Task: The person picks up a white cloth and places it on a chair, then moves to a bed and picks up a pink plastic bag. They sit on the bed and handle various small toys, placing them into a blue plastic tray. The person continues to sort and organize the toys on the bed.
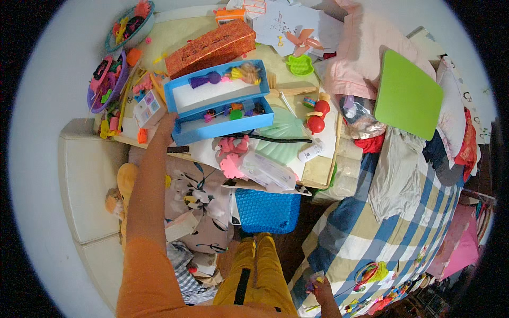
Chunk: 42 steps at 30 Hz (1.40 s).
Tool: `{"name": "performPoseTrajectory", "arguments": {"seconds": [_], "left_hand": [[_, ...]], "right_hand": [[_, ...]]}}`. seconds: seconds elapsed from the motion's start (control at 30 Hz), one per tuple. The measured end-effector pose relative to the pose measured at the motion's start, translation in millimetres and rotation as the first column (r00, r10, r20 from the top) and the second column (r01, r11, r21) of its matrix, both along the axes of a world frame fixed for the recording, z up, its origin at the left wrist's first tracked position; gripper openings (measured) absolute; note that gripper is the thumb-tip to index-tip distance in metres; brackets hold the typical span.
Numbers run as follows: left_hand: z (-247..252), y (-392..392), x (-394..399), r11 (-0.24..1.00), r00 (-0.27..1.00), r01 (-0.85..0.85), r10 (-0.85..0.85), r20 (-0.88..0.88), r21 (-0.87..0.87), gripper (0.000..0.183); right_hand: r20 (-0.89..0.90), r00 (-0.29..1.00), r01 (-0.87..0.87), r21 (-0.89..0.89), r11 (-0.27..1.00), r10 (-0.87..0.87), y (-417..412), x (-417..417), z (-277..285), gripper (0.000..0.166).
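Observation:
My left hand (169, 126) reaches to the left end of two light-blue open boxes on the cluttered table; its fingers are partly hidden, and whether they grip is unclear. The back box (181, 97) holds a purple toy and a blond doll. Small toys lie in the front box (199, 132). Beside my left hand stands a small white box with coloured pictures (150, 109). Low on the right, over the checked bed cover, my right hand (324, 289) holds a small clear packet with coloured pieces (317, 278).
Behind the blue boxes lies an orange glittery box (210, 47). Baskets of toys (115, 89) stand at the left. A green board (409, 95) leans over clothes at the right. A blue textured cushion (267, 210) is below the table edge. Toys lie along the bed (389, 222).

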<state>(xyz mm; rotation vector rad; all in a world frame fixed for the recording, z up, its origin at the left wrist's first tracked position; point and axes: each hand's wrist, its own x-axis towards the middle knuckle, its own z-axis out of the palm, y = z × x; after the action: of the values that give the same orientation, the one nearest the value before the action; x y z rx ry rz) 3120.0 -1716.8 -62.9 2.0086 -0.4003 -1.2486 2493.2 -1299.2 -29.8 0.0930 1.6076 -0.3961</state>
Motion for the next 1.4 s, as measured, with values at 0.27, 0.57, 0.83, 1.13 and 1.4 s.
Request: {"name": "performPoseTrajectory", "arguments": {"seconds": [0.27,0.57,0.83,1.13,1.4], "left_hand": [[3.9,67.7,26.1,0.997,1.0,-0.026,0.026,0.004,-0.066,0.05],[84.1,192.8,-56.6,0.993,0.972,-0.024,-0.004,-0.233,-0.119,0.033],[141.9,303.2,-188.1,0.994,0.937,0.06,-0.089,-0.338,-0.096,0.017],[191.0,407.1,-321.5,0.912,0.887,0.408,-0.388,-0.252,0.031,0.022],[186.6,507.0,-448.8,0.817,0.781,0.576,-0.535,-0.321,0.04,0.038]], "right_hand": [[-0.026,1.0,-0.012,-0.116,0.993,0.009,5.6,-4.5,18.4,0.034],[0.022,0.999,0.035,-0.25,0.968,-0.031,73.7,2.1,46.0,0.032],[-0.04,0.962,0.25,-0.27,0.93,-0.27,196.1,7.2,103.9,0.017],[0.134,0.824,0.563,-0.31,0.766,-0.551,313.5,1.3,93.2,0.022],[0.215,0.694,0.706,-0.391,0.591,-0.687,441.7,-42.0,76.4,0.028]]}}
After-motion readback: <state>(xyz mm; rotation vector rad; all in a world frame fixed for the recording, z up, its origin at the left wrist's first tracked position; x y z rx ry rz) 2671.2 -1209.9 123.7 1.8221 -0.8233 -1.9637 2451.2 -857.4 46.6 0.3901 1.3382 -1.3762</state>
